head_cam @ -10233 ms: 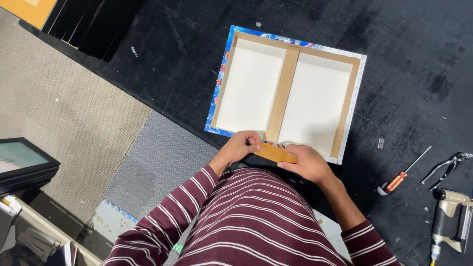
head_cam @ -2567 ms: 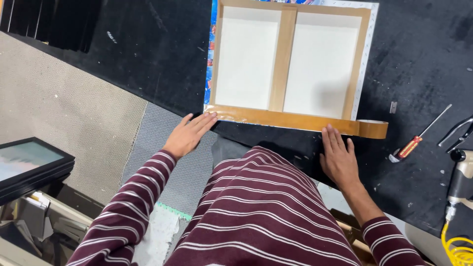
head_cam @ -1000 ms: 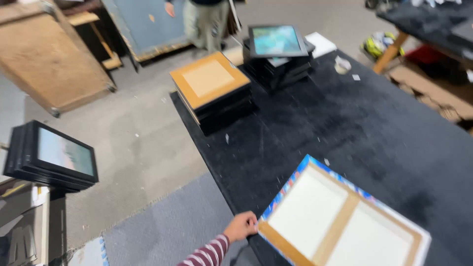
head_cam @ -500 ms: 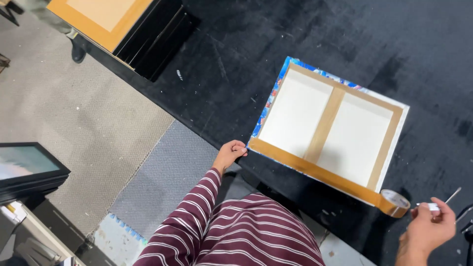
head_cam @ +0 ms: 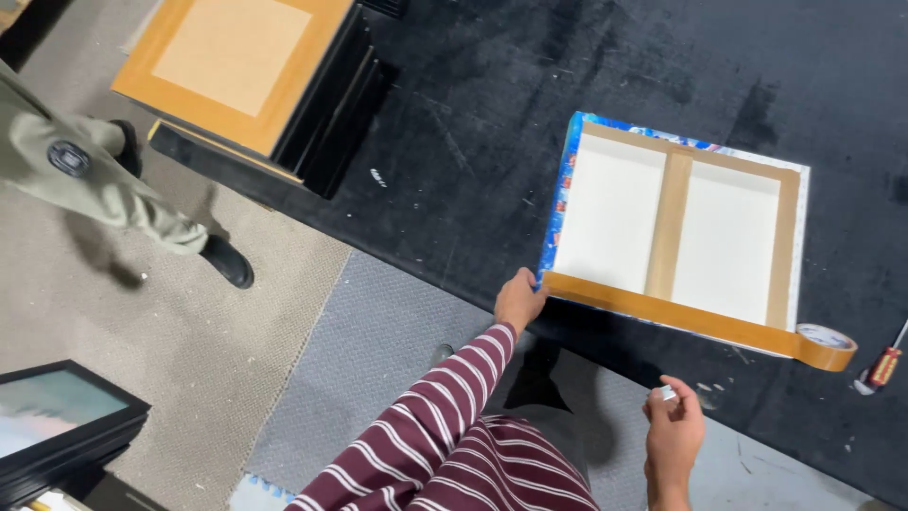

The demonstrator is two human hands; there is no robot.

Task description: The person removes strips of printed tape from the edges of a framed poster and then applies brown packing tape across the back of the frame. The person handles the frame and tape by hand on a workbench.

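Black tabletop (head_cam: 492,123) carries the work. Left hand (head_cam: 518,301) fingers press the near-left corner of the face-down canvas frame (head_cam: 676,227), steadying it. Right hand (head_cam: 673,433) pinches a small pale object; its kind cannot be told. Brown tape (head_cam: 662,310) covers the near edge, its roll (head_cam: 825,345) hanging off the right corner.

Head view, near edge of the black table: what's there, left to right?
Left hand on the canvas corner → brown tape strip along the canvas edge → tape roll → red-handled screwdriver. Right hand sits nearer, below the strip.
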